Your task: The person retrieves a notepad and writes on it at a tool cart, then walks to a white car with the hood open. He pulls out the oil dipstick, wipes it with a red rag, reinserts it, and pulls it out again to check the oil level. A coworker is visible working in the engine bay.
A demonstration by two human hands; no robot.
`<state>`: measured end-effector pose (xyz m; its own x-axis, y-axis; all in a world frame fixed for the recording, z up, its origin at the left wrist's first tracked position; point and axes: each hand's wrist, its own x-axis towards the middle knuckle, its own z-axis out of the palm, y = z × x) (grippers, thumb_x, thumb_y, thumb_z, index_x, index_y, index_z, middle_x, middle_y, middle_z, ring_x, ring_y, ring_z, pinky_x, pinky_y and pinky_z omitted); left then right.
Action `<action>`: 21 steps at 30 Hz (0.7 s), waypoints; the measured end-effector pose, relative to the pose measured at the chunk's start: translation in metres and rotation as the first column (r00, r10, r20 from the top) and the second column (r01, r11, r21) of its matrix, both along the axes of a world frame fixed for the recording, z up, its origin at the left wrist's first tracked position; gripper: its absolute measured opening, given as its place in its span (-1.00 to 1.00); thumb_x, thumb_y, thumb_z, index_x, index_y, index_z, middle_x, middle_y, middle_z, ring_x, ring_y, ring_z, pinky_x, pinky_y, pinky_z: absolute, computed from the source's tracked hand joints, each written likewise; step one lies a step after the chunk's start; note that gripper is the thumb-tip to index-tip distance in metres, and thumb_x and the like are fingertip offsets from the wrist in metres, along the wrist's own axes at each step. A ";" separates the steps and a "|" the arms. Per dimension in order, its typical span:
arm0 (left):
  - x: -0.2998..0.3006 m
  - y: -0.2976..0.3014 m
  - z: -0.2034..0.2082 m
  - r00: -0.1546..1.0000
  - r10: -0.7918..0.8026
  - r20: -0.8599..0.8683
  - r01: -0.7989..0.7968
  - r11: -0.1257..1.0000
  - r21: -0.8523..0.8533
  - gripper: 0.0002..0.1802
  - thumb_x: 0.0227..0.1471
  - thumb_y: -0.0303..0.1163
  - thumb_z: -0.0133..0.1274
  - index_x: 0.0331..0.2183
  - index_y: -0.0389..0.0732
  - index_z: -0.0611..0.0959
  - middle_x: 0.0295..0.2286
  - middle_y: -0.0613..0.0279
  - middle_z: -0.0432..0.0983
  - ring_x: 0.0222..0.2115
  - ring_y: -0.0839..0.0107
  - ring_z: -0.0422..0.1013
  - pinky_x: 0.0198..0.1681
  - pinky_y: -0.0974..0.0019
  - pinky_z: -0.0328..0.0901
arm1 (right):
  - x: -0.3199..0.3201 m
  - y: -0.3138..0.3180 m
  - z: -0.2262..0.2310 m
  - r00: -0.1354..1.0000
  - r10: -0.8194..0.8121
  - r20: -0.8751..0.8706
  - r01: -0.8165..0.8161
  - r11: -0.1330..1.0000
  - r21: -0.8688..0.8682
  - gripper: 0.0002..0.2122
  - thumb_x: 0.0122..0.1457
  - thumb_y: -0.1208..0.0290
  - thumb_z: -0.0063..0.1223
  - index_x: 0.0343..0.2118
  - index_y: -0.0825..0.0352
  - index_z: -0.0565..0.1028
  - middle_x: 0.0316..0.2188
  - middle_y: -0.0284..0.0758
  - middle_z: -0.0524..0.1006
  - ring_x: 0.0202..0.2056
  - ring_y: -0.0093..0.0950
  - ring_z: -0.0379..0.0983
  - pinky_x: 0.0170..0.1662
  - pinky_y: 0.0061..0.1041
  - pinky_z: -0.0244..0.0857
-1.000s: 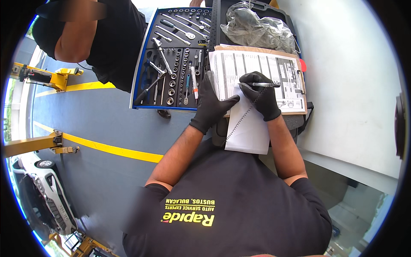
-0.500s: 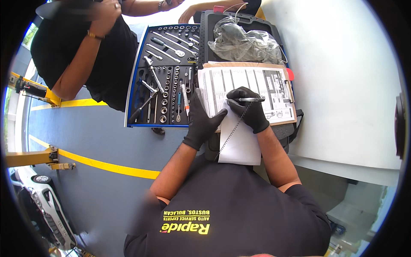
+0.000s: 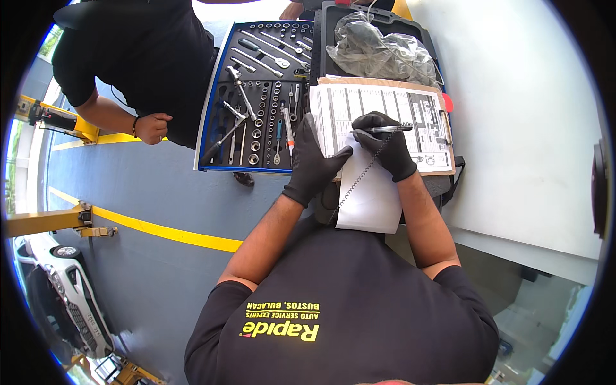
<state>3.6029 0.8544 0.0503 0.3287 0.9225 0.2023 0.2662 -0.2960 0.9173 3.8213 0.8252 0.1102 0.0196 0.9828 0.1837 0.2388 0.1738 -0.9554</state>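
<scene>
My right hand (image 3: 387,144), in a black glove, is closed round a dark pen (image 3: 391,128). From the pen a black coiled cord (image 3: 360,181) runs down toward my body. The printed form (image 3: 378,98) under it lies on a brown clipboard (image 3: 369,82). My left hand (image 3: 314,160), gloved in black too, rests along the form's left edge with its fingers stretched out and its thumb apart. Between my hands a white sheet (image 3: 369,208) hangs over the near edge toward my chest.
Left of the clipboard stands a blue-edged tool drawer (image 3: 204,122) with sockets, ratchets and extension bars. Behind lies a clear plastic bag (image 3: 378,54) in a black case (image 3: 420,38). A co-worker (image 3: 141,58) stands at the left. Yellow lift arms (image 3: 45,221) and a white car (image 3: 74,282) are farther left.
The co-worker's raised arm has come down, the hand now curled near the waist. The drawer, clipboard and my hands appear slightly farther right and higher. My right hand still holds the pen.
</scene>
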 end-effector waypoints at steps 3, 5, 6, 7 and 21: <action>-0.001 -0.002 -0.002 0.999 -0.002 -0.051 0.002 1.000 -0.014 0.46 0.00 0.02 0.55 0.49 -0.56 -0.03 0.41 -0.46 0.05 0.45 -0.31 0.04 0.54 -0.15 -0.01 | 0.001 0.000 -0.005 1.000 -0.007 0.004 0.007 1.000 -0.008 -0.88 0.26 0.60 0.33 -0.16 0.40 0.66 -0.19 -0.32 0.69 -0.12 -0.52 0.64 -0.01 -0.44 0.54; -0.001 -0.003 -0.001 0.999 -0.003 -0.040 0.002 1.000 -0.025 0.46 0.00 0.02 0.55 0.49 -0.56 -0.03 0.42 -0.46 0.04 0.46 -0.31 0.03 0.55 -0.15 -0.02 | 0.001 0.001 -0.005 1.000 -0.025 0.018 0.025 1.000 0.005 -0.88 0.26 0.60 0.34 -0.17 0.40 0.66 -0.19 -0.32 0.69 -0.13 -0.52 0.64 -0.01 -0.45 0.55; 0.000 -0.002 -0.001 0.999 -0.005 -0.035 0.004 1.000 -0.030 0.46 0.01 0.03 0.55 0.49 -0.56 -0.03 0.42 -0.47 0.03 0.46 -0.31 0.02 0.55 -0.14 -0.03 | 0.001 0.001 -0.006 0.999 -0.029 0.023 0.029 0.999 0.013 -0.88 0.26 0.60 0.34 -0.17 0.40 0.66 -0.19 -0.32 0.69 -0.13 -0.51 0.65 -0.01 -0.44 0.55; -0.001 -0.002 0.000 0.999 -0.007 -0.032 0.006 1.000 -0.029 0.46 0.01 0.02 0.55 0.49 -0.56 -0.03 0.42 -0.47 0.03 0.46 -0.31 0.01 0.55 -0.14 -0.03 | 0.001 0.000 -0.007 0.999 -0.034 0.028 0.033 0.999 0.020 -0.89 0.26 0.60 0.34 -0.17 0.39 0.67 -0.19 -0.32 0.70 -0.14 -0.51 0.65 -0.01 -0.44 0.56; 0.003 0.002 -0.008 1.000 0.003 0.006 -0.003 0.997 0.078 0.37 -0.02 -0.03 0.56 0.46 -0.45 0.05 0.30 -0.40 0.16 0.34 -0.31 0.15 0.44 -0.22 0.09 | 0.000 0.002 -0.003 0.986 -0.085 0.146 0.096 0.993 -0.072 -0.90 0.23 0.57 0.36 -0.20 0.39 0.69 -0.28 -0.30 0.73 -0.24 -0.52 0.65 -0.10 -0.44 0.54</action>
